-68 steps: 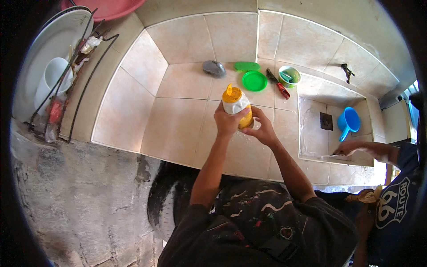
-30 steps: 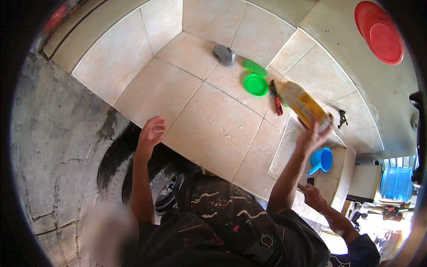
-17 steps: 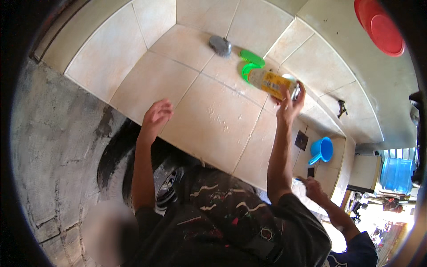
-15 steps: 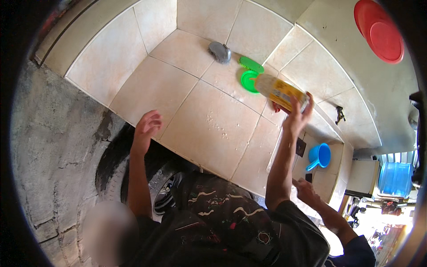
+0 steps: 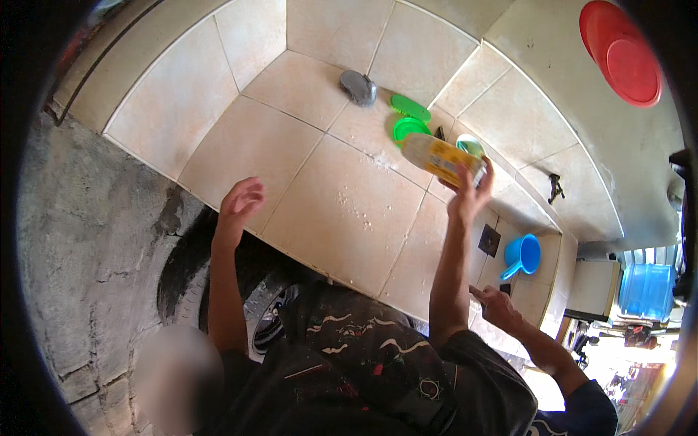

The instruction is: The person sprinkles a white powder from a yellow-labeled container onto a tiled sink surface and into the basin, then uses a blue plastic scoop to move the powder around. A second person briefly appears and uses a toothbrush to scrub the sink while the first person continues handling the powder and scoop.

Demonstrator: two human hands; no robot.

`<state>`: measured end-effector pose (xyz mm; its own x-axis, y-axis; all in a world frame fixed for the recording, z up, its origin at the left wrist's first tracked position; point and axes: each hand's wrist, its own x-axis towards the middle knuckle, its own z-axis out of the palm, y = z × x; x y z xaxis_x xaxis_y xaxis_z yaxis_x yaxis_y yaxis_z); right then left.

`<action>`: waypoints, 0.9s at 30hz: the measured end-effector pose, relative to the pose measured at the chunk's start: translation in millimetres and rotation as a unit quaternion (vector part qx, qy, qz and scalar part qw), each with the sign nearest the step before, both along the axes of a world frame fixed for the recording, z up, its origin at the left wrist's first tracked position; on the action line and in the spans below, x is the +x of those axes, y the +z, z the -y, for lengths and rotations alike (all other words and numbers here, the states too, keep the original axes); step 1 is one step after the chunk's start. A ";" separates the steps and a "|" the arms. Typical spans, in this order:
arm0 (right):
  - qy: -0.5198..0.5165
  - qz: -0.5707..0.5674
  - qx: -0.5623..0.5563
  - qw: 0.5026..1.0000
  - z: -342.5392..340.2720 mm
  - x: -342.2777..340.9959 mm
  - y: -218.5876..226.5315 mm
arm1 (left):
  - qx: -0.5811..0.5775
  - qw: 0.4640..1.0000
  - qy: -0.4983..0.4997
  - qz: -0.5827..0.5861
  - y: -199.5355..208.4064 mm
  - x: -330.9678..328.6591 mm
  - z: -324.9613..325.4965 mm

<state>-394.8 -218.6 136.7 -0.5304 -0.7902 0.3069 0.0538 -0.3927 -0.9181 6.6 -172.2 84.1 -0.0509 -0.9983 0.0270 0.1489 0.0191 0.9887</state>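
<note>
Overhead, right fingers (image 5: pixel 476 178) wrap yellow bottle (image 5: pixel 440 158).

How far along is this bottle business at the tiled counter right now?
Done: the yellow bottle is off the tiled counter. In hand: the right hand holds it tipped sideways near the green lid; the left hand hangs empty. Left: it is not set down.

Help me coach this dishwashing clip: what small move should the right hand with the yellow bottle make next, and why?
Probably lower the yellow bottle toward the green dish. The right hand holds it tipped on its side above the tiled counter, nozzle end near that dish, while the left hand hangs open and empty.
</note>
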 end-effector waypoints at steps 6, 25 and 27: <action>-0.020 -0.115 -0.007 0.993 1.9 -9.7 -10.4 | -0.003 0.996 -0.088 0.001 -7.3 -3.5 4.2; -0.102 -0.048 0.029 0.993 -23.6 -23.8 2.2 | 0.005 0.998 -0.036 -0.045 -21.0 -22.4 5.5; -0.107 -0.221 0.082 0.966 -27.5 -27.8 6.5 | 0.026 0.998 -0.057 -0.005 -18.0 -24.9 7.3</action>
